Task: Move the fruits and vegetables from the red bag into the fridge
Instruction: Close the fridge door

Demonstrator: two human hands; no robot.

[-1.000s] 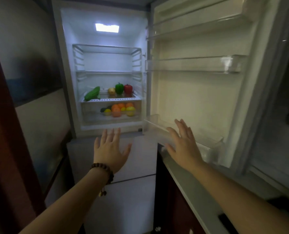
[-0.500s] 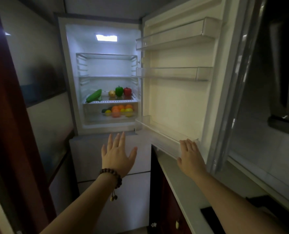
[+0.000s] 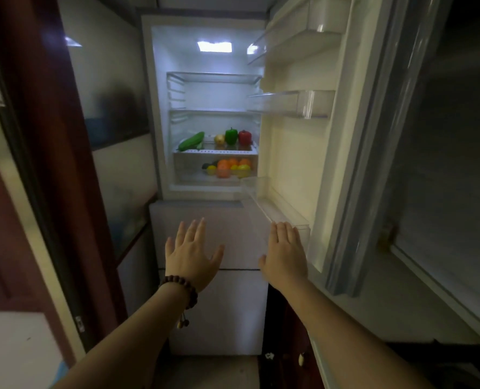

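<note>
**Fridge open, both hands flat and holding nothing**

Around me: dark red door frame at 9 o'clock, grey wall panel beside it, counter edge at 4 o'clock with a dark cabinet front under it. Open fridge door swings out at 1–3 o'clock; its lowest door bin juts between my right hand and the shelves. Closed lower fridge drawers sit at 6 o'clock below the lit compartment.

My left hand is up, fingers spread straight, gripping nothing; beaded bracelet on the wrist. My right hand is flat too, fingers together, tips right at the door bin's end; can't tell if touching.

Fridge at 12 o'clock, interior light on. On the wire shelf: cucumber at left lying tilted, a small yellowish onion-like piece, green pepper, red pepper upright at right. Crisper drawer below holds oranges, lemons and a dark green item, blurred. Upper two shelves hold nothing I can see. The red bag isn't in view.
</note>
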